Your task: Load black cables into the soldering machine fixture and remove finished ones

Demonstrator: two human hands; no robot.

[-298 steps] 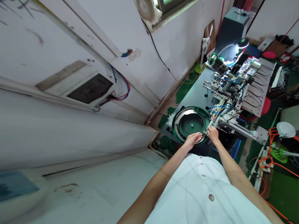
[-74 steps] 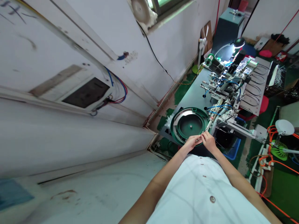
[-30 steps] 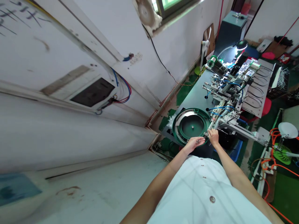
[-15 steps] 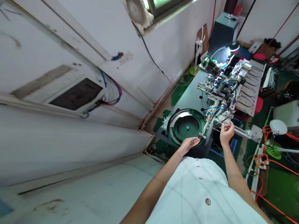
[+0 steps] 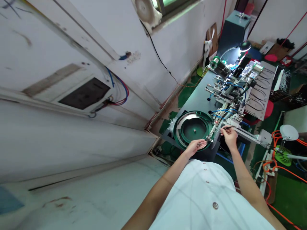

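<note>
My left hand (image 5: pixel 195 147) is palm up at the front rim of the green round feeder bowl (image 5: pixel 178 135), its fingers curled around several small metal parts (image 5: pixel 199 144). My right hand (image 5: pixel 229 135) pinches a thin dark tool (image 5: pixel 228 127), which looks like tweezers, beside the machine's front end. Between the hands lie the metal feed track (image 5: pixel 212 131) and a ribbed grey hose (image 5: pixel 217 136). Blue tubes and metal fixtures of the assembly machine (image 5: pixel 236 92) stand beyond my right hand.
A lit lamp (image 5: pixel 245 46) and a green spool (image 5: pixel 214 62) are at the machine's back. A white round disc (image 5: pixel 289 132) and orange hoses (image 5: pixel 275 137) are at the right. The white wall (image 5: pixel 168 48) runs along the left.
My right hand has moved left and turned, bringing the dark tool toward the feed track. My left hand stays by the bowl. The whole view has shifted slightly.
</note>
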